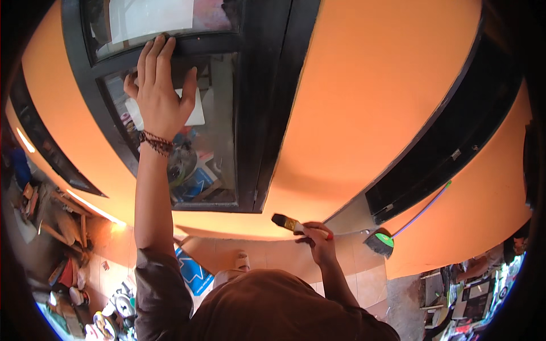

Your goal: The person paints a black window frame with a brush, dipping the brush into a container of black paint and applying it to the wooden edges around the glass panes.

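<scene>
My left hand [161, 91] is raised with its fingers apart, resting against the dark window frame [213, 44] and its lower glass pane [219, 142]. A braided bracelet [156, 143] circles that wrist. Lower down and to the right, my right hand [319, 238] grips a paintbrush [291, 223] by its pale, red-tipped handle. The brush's dark bristles point up and left, apart from the orange wall [352, 113]. Through the glass, white sheets and jumbled items show, some perhaps reflected.
A black door [449, 136] stands to the right. Beside it a broom with a green head [382, 241] leans on the wall. A blue and white sheet [193, 274] lies on the tiled floor near my left arm. Wood pieces [68, 227] and clutter fill the far left; more clutter lies lower right.
</scene>
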### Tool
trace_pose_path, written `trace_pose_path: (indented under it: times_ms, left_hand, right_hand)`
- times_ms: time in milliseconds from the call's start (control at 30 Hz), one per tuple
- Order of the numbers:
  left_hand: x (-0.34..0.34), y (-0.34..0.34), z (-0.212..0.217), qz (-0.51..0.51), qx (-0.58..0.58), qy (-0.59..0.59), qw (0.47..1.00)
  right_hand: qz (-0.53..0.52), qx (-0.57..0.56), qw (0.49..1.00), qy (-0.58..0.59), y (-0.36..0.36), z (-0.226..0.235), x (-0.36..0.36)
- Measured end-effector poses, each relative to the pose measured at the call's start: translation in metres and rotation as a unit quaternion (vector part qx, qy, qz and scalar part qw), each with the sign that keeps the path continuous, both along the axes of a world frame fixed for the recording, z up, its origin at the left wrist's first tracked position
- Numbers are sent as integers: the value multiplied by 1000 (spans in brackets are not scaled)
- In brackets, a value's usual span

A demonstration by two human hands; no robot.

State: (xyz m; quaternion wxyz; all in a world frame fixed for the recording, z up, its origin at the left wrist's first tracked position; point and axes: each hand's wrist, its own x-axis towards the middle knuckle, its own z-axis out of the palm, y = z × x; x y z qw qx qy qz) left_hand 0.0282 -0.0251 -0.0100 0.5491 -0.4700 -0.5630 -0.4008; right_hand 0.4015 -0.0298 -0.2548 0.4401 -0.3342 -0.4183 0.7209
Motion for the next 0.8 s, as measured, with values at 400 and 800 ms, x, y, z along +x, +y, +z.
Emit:
trace_pose_path:
  times_ms: [400, 800]
  left_hand:
    - [45, -39, -170, -138, -130, -226, 955]
    - [104, 18, -131, -175, -62, -147, 971]
  right_hand:
    - [-51, -254, 948, 187, -51, -80, 83]
    - [-45, -150, 987, 34, -10, -41, 46]
